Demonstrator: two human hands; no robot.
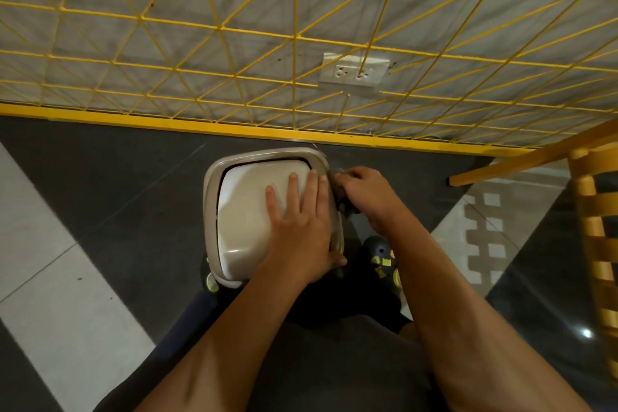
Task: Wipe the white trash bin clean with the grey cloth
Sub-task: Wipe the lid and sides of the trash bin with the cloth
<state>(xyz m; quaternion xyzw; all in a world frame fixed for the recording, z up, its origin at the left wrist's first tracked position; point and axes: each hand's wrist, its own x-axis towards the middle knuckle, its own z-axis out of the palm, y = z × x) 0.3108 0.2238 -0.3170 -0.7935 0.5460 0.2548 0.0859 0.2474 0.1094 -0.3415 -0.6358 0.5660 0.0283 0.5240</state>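
Observation:
The white trash bin (244, 211) stands on the dark floor right in front of me, seen from above, with a swing lid inside a grey rim. My left hand (301, 221) lies flat on the right part of the lid, fingers spread, thumb hooked over the rim's near right corner. My right hand (363, 191) is closed around the bunched grey cloth (342, 199) and presses it against the bin's right outer side, just below the rim. Most of the cloth is hidden under the fingers.
A yellow wire grid (301, 43) on a yellow base rail covers the grey wall behind the bin, with a white wall socket (354, 72). A yellow wooden chair (592, 227) stands at the right. My dark shoes (381, 254) are beside the bin on dark and pale floor tiles.

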